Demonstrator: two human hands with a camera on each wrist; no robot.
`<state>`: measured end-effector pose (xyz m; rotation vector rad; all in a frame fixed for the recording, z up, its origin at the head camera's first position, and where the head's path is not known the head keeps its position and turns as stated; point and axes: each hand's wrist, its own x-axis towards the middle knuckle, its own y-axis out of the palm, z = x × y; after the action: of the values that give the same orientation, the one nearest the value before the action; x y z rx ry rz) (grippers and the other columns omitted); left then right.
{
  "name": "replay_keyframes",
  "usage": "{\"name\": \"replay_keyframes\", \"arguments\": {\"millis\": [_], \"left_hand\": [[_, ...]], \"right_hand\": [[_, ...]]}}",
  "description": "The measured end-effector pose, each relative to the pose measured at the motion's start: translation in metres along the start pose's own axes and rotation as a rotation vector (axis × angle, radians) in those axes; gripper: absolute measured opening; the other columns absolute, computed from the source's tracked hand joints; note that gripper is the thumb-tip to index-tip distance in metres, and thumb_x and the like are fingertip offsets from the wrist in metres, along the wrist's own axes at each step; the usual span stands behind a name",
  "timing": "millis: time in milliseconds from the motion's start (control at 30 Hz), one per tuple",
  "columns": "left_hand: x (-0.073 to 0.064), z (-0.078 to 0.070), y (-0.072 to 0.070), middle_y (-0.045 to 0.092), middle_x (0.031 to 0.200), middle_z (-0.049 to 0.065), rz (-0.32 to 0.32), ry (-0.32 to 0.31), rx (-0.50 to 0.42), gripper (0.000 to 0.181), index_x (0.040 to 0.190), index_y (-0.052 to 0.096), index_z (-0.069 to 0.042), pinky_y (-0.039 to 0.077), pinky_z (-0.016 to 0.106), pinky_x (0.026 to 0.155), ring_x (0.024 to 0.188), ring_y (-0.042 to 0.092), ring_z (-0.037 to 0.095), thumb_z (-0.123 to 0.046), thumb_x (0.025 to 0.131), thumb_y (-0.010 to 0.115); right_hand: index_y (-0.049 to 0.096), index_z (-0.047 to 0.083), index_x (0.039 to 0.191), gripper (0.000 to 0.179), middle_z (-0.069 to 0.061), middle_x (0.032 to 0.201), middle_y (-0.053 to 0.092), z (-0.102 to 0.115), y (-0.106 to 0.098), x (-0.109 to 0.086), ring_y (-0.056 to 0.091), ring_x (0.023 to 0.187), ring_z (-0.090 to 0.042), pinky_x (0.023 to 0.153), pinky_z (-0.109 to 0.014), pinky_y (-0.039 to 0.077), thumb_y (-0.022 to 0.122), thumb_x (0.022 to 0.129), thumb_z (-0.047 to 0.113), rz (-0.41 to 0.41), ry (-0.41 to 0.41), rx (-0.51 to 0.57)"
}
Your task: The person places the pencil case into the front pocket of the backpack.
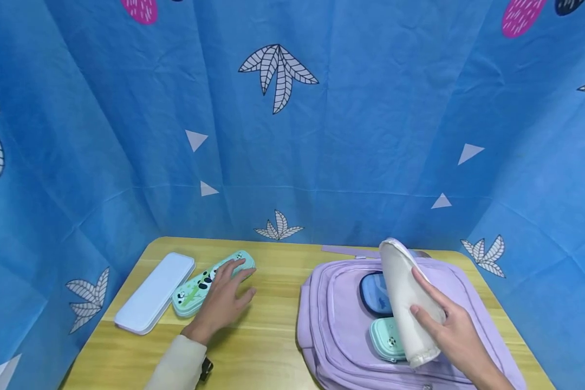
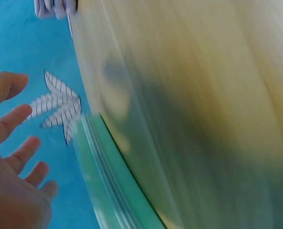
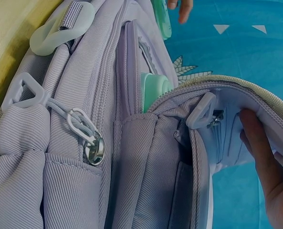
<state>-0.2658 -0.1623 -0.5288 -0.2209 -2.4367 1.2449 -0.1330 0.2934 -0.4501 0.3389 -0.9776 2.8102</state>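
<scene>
On the pale yellow wooden table (image 1: 278,341), a lavender fabric backpack (image 1: 343,325) is laid, and by it the other places are given. Over the backpack, a whitish, curved fabric flap with a zip along its edge (image 1: 401,287) is held raised by the right hand (image 1: 453,327). The flap is pinched near its edge, with the thumb laid on its face and the fingers nearly closed on it; in the right wrist view it is seen joined to the backpack.

Just beside the flap, on the backpack's lavender front, a small dark-edged blue case (image 1: 374,295) and a small rounded mint-green case (image 1: 382,338) are seen — both partly covered by the flap.

Well to the left of the backpack, a long mint-green case printed with pandas (image 1: 192,295) is placed on the table. Above it the left hand (image 1: 226,300) is held, its fingers spread and loosely bent, with nothing gripped; whether the panda case is touched by the fingertips cannot be told. Farther left of the backpack, just beside the panda case, a flat, pale blue oblong case (image 1: 156,292) is laid.

A cream sleeve (image 1: 175,365) is worn on the left arm. Behind the backpack, a blue curtain printed with white leaves (image 1: 351,151) is hung.
</scene>
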Motion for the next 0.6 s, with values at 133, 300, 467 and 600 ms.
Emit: {"name": "replay_keyframes", "arguments": {"millis": [133, 300, 467, 600], "left_hand": [[-0.009, 0.018, -0.009, 0.043, 0.169, 0.023, -0.030, -0.040, 0.052, 0.053, 0.151, 0.064, -0.012, 0.032, 0.076, 0.123, 0.159, 0.031, 0.051, -0.025, 0.102, 0.079], [-0.021, 0.035, -0.015, 0.042, 0.169, 0.025, -0.024, -0.083, 0.093, 0.062, 0.157, 0.059, -0.014, 0.035, 0.076, 0.119, 0.155, 0.035, 0.051, -0.028, 0.100, 0.081], [-0.029, 0.046, -0.020, 0.040, 0.168, 0.027, -0.028, -0.091, 0.096, 0.067, 0.159, 0.055, -0.013, 0.037, 0.076, 0.118, 0.155, 0.034, 0.053, -0.027, 0.100, 0.081], [-0.032, 0.053, -0.025, 0.041, 0.167, 0.027, -0.053, -0.106, 0.103, 0.067, 0.158, 0.056, -0.011, 0.036, 0.076, 0.118, 0.155, 0.032, 0.053, -0.023, 0.098, 0.083]], "right_hand": [[0.045, 0.027, 0.168, 0.068, -0.015, 0.171, 0.043, -0.002, 0.000, 0.000, 0.038, 0.132, 0.025, 0.092, -0.003, 0.048, 0.072, 0.106, 0.015, -0.004, -0.009, 0.002], [0.045, 0.026, 0.168, 0.068, -0.014, 0.171, 0.042, -0.001, 0.000, -0.001, 0.040, 0.131, 0.024, 0.090, -0.006, 0.051, 0.072, 0.106, 0.015, -0.002, -0.006, 0.008], [0.043, 0.029, 0.169, 0.068, -0.013, 0.172, 0.041, 0.002, -0.001, -0.001, 0.042, 0.127, 0.023, 0.087, -0.016, 0.059, 0.070, 0.108, 0.018, 0.016, 0.025, -0.002], [0.043, 0.029, 0.169, 0.068, -0.017, 0.172, 0.041, 0.003, -0.001, 0.000, 0.044, 0.123, 0.022, 0.083, -0.021, 0.061, 0.070, 0.108, 0.017, 0.018, 0.034, 0.009]]}}
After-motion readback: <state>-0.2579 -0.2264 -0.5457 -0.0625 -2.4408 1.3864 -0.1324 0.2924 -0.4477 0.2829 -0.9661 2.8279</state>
